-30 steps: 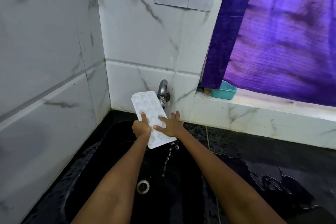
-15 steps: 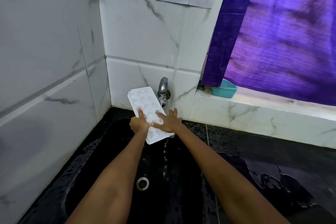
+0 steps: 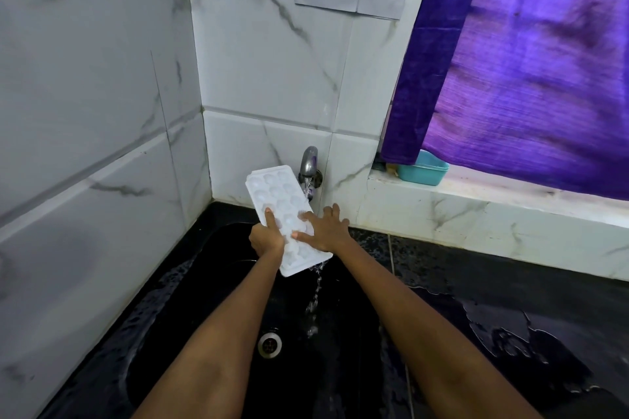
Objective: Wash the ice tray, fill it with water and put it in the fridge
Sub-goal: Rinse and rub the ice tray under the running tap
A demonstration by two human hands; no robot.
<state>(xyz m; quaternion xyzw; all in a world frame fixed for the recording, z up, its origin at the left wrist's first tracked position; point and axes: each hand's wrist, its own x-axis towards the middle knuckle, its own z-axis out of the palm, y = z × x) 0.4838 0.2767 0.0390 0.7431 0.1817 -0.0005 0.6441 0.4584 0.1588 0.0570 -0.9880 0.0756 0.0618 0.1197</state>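
We hold the white ice tray (image 3: 284, 214) tilted over the black sink (image 3: 211, 299), near its back edge under the running tap (image 3: 309, 165). Our left hand (image 3: 267, 238) grips its left edge; our right hand (image 3: 323, 230) lies on it, fingers spread.

Sink basin (image 3: 190, 333): open from front; both forearms occupy ctr. Clear room L of left hand (image 3: 267, 240) down to drain (image 3: 269, 345).

Obstructions:
- Ice tray (image 3: 284, 211), tilted, spans gap btwn hands over basin rear; top end near back wall.
- Tap (image 3: 309, 165) projects from back wall, just R of tray top; water stream falls past tray's lower R corner.
- Right hand (image 3: 325, 230) lies flat on tray, under tap.
- L wall (image 3: 85, 146) and back wall close off the corner.

Wet counter (image 3: 510, 309) R of basin: clear. Ledge: teal container (image 3: 422, 172) under purple curtain (image 3: 527, 61).
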